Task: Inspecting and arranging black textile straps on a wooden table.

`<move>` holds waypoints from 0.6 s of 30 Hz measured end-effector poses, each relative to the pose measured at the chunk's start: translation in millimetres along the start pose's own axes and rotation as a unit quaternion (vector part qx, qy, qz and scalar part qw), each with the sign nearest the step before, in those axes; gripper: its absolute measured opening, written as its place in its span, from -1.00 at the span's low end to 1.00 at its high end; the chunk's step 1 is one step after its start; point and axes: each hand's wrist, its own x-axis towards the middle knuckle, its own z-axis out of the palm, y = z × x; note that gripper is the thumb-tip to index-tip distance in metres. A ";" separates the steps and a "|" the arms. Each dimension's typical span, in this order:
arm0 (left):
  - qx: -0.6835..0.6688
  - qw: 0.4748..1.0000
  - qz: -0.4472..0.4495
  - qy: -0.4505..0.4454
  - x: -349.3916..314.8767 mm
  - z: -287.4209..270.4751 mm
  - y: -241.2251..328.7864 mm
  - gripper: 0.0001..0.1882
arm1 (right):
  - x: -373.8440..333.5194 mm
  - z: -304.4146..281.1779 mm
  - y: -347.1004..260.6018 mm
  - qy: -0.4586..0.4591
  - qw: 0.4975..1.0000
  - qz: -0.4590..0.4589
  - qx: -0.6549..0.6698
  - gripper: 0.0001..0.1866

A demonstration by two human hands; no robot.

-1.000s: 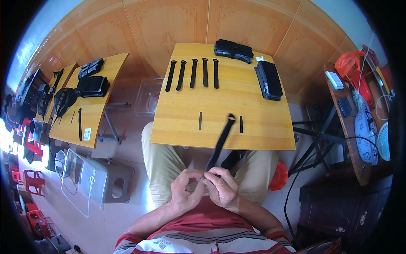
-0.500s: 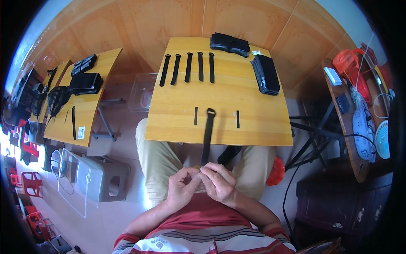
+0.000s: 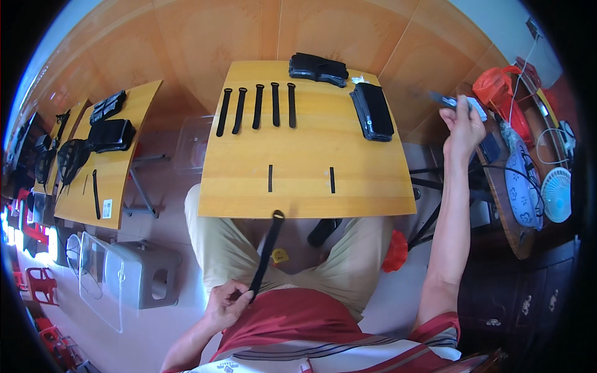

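Observation:
My left hand [image 3: 227,306] pinches the lower end of a black strap [image 3: 268,252] above my lap. The strap slants up toward the table's front edge and has a ring at its top end. Far out to the right, my raised right hand [image 3: 463,127] is closed on a slim dark object [image 3: 443,99], too blurred to name, beside the side table. Several similar black straps [image 3: 257,107] lie in a row on the yellow table [image 3: 298,149]. Two short dark strips, a left one [image 3: 270,178] and a right one [image 3: 332,180], lie nearer its front edge.
Folded black bundles lie at the table's back [image 3: 318,68] and right [image 3: 372,112]. The wooden side table [image 3: 519,242] bears a red bag [image 3: 494,87], a patterned blue-white item [image 3: 522,189] and a small fan [image 3: 556,194]. A grey stool [image 3: 155,273] stands at left.
My hands have parted. The right has let go of the strap and swung far up to the right, where it now holds a slim dark object. The left keeps the strap, lower and further left.

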 end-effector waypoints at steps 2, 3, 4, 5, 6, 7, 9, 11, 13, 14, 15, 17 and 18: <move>-0.148 0.987 -0.041 0.035 -4.9 0.7 -2.9 -0.87 | -9.3 19.2 12.2 -0.072 0.997 -0.033 0.004 -0.75; -0.151 0.987 -0.038 0.037 -4.6 2.9 -4.9 -0.87 | -20.4 31.6 20.0 -0.103 0.994 -0.046 -0.007 -0.74; -0.179 0.982 -0.031 0.042 -3.4 5.5 -4.2 -0.88 | -32.7 43.8 27.6 -0.119 0.991 -0.053 -0.014 -0.74; -0.207 0.977 -0.023 0.047 -1.7 7.8 -2.8 -0.88 | -40.9 49.4 41.2 -0.129 0.988 -0.061 -0.061 -0.74; -0.206 0.977 -0.021 0.048 -0.8 9.3 -1.4 -0.88 | -53.1 60.8 53.3 -0.135 0.989 -0.050 -0.033 -0.74; -0.198 0.979 -0.012 0.046 -0.9 9.6 -0.1 -0.88 | -64.9 70.1 68.6 -0.146 0.987 -0.042 -0.041 -0.75; -0.190 0.981 0.002 0.043 0.4 8.7 0.6 -0.87 | -83.3 81.4 89.2 -0.180 0.975 -0.072 -0.113 -0.76; -0.213 0.976 0.000 0.050 2.1 9.3 0.1 -0.88 | -101.2 91.8 109.9 -0.201 0.966 -0.061 -0.154 -0.75; -0.202 0.978 -0.001 0.058 3.1 8.5 -0.4 -0.88 | -112.9 98.2 132.1 -0.240 0.943 -0.088 -0.214 -0.76; -0.192 0.979 -0.002 0.064 4.1 8.3 -0.8 -0.89 | -118.0 99.4 142.2 -0.241 0.943 -0.088 -0.213 -0.76; -0.193 0.979 -0.001 0.067 3.8 8.5 -1.3 -0.89 | -124.0 102.5 148.7 -0.271 0.930 -0.079 -0.235 -0.77; -0.200 0.977 -0.001 0.073 4.2 9.5 -2.1 -0.89 | -132.0 107.2 161.8 -0.302 0.915 -0.071 -0.257 -0.78; -0.201 0.977 -0.003 0.074 5.4 10.0 -2.7 -0.89 | -135.6 110.2 166.0 -0.318 0.908 -0.095 -0.256 -0.78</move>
